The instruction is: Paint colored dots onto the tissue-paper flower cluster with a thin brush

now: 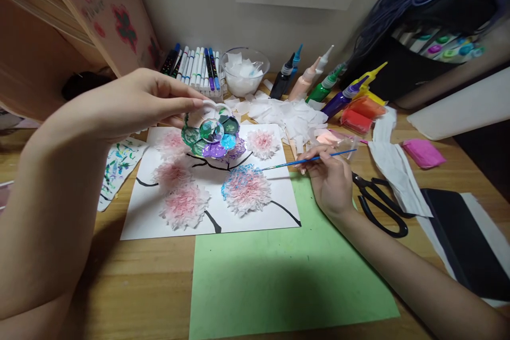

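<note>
Pinched in my left hand [159, 96] is a flower-shaped paint palette [213, 131] with green, purple and blue paint in its wells. It hangs over a white paper sheet [135, 218] bearing several pink-and-white ruffled tissue flowers and black branch lines. My right hand [329, 178] grips a thin blue paintbrush [297, 162]. The brush tip meets the upper edge of the lower right tissue flower [249, 191], whose upper left is speckled blue. A purple-tinted flower [235, 151] is partly hidden behind the palette.
A green sheet [295, 281] lies under the white paper. Black scissors [382, 204] rest right of my right hand. Behind are markers [195, 69], a bowl of tissue pieces [245, 71], loose white tissue [287, 114] and several paint bottles [326, 85]. A paint-smeared paper [121, 167] lies left.
</note>
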{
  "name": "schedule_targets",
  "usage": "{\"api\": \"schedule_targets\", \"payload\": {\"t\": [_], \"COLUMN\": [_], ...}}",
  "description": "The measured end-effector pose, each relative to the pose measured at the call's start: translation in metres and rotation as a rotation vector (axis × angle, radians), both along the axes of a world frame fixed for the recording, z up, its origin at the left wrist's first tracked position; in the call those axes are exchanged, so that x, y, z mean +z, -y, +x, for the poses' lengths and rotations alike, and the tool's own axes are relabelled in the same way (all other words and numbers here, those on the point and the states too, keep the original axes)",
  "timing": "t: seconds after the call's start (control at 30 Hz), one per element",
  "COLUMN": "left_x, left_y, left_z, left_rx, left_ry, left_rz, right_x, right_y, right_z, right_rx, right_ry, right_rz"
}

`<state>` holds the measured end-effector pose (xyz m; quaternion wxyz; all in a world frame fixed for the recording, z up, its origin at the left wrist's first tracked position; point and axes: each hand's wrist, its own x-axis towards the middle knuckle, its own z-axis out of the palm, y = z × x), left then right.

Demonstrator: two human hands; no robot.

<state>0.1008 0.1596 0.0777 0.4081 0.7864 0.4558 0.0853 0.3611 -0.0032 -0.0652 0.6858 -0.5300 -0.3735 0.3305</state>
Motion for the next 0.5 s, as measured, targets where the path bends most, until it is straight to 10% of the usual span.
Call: {"api": "schedule_targets", "payload": {"t": [0.5], "left_x": [0.004], "left_y": [0.001], "left_z": [-0.003], "left_rx": [-0.023], "left_ry": [0.057], "left_rz": [0.077], "right_x": [0.045], "right_y": [-0.022], "right_z": [-0.019], "right_rx": [0.063], "right_ry": [0.477], "right_rz": [0.15]}}
